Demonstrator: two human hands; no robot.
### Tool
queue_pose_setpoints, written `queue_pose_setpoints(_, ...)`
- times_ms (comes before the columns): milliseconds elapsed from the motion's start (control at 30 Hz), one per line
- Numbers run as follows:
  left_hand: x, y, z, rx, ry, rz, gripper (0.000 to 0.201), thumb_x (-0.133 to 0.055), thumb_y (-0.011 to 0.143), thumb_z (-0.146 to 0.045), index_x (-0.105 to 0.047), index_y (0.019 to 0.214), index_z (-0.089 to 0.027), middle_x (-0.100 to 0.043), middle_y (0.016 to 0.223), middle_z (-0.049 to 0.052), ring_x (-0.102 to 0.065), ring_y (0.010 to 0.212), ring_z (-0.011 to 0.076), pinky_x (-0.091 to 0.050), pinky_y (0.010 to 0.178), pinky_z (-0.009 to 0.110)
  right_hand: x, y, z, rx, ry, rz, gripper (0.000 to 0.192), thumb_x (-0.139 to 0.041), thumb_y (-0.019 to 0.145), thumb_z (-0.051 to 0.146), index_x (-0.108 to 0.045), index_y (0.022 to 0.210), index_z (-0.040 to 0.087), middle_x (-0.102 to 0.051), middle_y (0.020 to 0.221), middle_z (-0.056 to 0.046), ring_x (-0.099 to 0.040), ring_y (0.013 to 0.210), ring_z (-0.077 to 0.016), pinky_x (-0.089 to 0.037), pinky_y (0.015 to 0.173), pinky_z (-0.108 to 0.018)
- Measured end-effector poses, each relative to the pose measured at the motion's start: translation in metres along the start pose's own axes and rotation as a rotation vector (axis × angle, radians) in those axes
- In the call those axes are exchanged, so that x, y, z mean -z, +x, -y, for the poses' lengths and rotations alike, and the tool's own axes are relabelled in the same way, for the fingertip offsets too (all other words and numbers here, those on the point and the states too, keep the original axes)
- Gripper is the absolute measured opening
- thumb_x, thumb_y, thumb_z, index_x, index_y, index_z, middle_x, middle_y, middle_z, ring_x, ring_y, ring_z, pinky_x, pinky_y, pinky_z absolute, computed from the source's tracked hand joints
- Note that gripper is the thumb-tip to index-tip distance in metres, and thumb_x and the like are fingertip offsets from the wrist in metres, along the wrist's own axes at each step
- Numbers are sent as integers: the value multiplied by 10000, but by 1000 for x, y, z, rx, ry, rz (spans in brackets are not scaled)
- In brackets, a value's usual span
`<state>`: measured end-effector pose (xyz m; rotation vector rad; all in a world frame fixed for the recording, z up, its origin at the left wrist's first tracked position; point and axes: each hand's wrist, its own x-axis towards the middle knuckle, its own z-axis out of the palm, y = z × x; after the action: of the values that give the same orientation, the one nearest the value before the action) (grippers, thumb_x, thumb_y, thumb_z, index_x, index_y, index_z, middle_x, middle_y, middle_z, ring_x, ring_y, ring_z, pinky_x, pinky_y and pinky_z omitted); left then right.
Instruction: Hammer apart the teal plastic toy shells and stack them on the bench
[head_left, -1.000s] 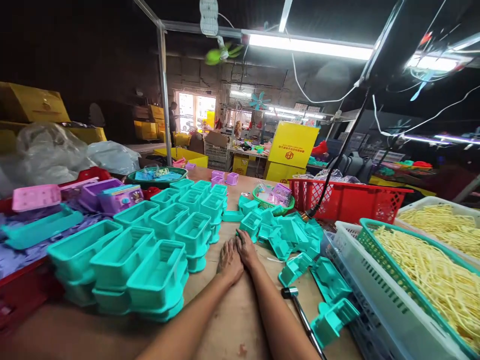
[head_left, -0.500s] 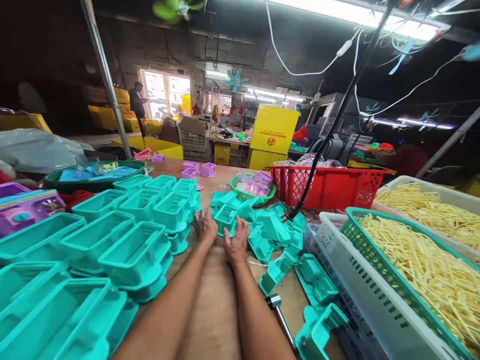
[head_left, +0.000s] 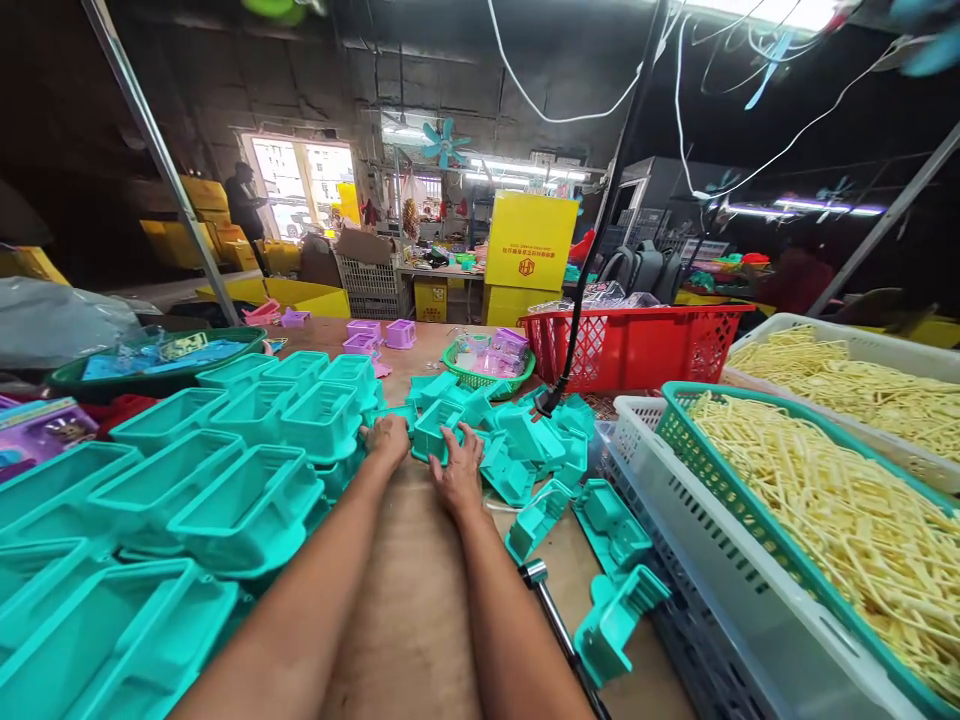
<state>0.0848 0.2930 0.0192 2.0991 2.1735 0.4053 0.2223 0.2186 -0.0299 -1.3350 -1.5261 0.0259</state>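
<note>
My left hand (head_left: 388, 440) is at the right edge of the stacked teal plastic tubs (head_left: 255, 415). Its fingers curl down onto a small teal plastic part (head_left: 397, 412), and the fingertips are partly hidden. Close by on the right, my right hand (head_left: 460, 472) has its fingers spread, touching the side of a box-shaped teal part (head_left: 433, 430) on the table. A loose heap of teal parts (head_left: 525, 435) lies just beyond that hand. Nearer to me, a metal rod-like tool (head_left: 551, 610) lies beside several single teal parts (head_left: 611, 525).
On the right stand a teal basket (head_left: 671, 425) of pale yellow strips and a white crate (head_left: 626, 420). A red basket (head_left: 637, 350), a green basket (head_left: 450, 362) and purple parts (head_left: 400, 334) are farther back. A black cable with a plug (head_left: 551, 398) hangs over the heap.
The camera view has shifted, moving the scene left and slightly up. My left hand's fingers have curled down; my right hand stays by the box-shaped teal part.
</note>
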Motion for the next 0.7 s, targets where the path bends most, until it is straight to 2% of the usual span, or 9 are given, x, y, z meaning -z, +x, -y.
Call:
queue_pose_setpoints(67, 2, 2, -2, 11, -31, -5, 214, -579, 915, -311, -692, 988, -145, -686, 1109, 107, -604, 1113, 264, -413, 1003, 496, 2, 4, -2, 5, -11, 9, 207, -651, 850, 238, -641, 1054, 205, -499, 1277, -141, -443, 1171, -304, -400, 952, -472)
queue_pose_setpoints(133, 4, 4, -4, 22, -80, -22, 256, -596, 921, -359, -674, 1033, -143, -688, 1118, 83, -627, 1071, 225, -455, 980, 462, 9, 9, -2, 5, 15, -37, 80, -624, 881, 271, -616, 889, 191, -539, 1168, -124, -483, 1107, -268, -409, 945, -436)
queue_pose_setpoints(267, 20, 9, -13, 32, -199, -85, 222, -535, 929, -220, -677, 1071, -125, -720, 1083, 105, -678, 967, 196, -516, 860, 338, 28, 17, 5, 55, 130, -146, 297, -549, 926, 382, -487, 696, 206, -567, 967, -70, -518, 954, -212, -414, 891, -381)
queue_pose_setpoints(367, 44, 12, -31, -31, -277, -173, 302, -454, 921, -177, -671, 1115, -99, -712, 1127, 140, -670, 1032, 219, -501, 876, 297, 32, 14, 8, 78, 162, -138, 335, -510, 935, 391, -458, 661, 206, -575, 895, -49, -518, 894, -195, -405, 853, -361)
queue_pose_setpoints(467, 66, 10, -67, -155, -337, -246, 347, -417, 932, -198, -643, 1167, -81, -677, 1191, 157, -624, 1125, 249, -467, 971, 339, 24, 10, 6, 88, 172, -106, 313, -512, 924, 406, -501, 686, 202, -585, 896, -50, -520, 895, -193, -407, 853, -355)
queue_pose_setpoints(533, 70, 2, -101, -282, -368, -240, 323, -439, 929, -195, -652, 1156, -109, -666, 1214, 130, -608, 1149, 235, -446, 1011, 336, 17, 8, 1, 90, 182, -86, 295, -488, 923, 410, -546, 722, 202, -591, 900, -55, -522, 898, -199, -415, 854, -359)
queue_pose_setpoints(633, 60, -12, -151, -479, -391, -137, 229, -570, 871, -186, -708, 1054, -191, -703, 1153, 60, -641, 1079, 200, -477, 962, 283, 8, 6, -8, 91, 212, -78, 304, -438, 909, 444, -604, 813, 207, -590, 911, -71, -518, 938, -233, -428, 863, -392)
queue_pose_setpoints(700, 50, -13, -174, -563, -396, -61, 227, -700, 801, -262, -723, 1027, -254, -724, 1090, 3, -659, 1023, 171, -490, 918, 231, 5, 6, -12, 92, 236, -74, 332, -425, 895, 480, -621, 872, 213, -590, 939, -80, -508, 982, -255, -428, 888, -419)
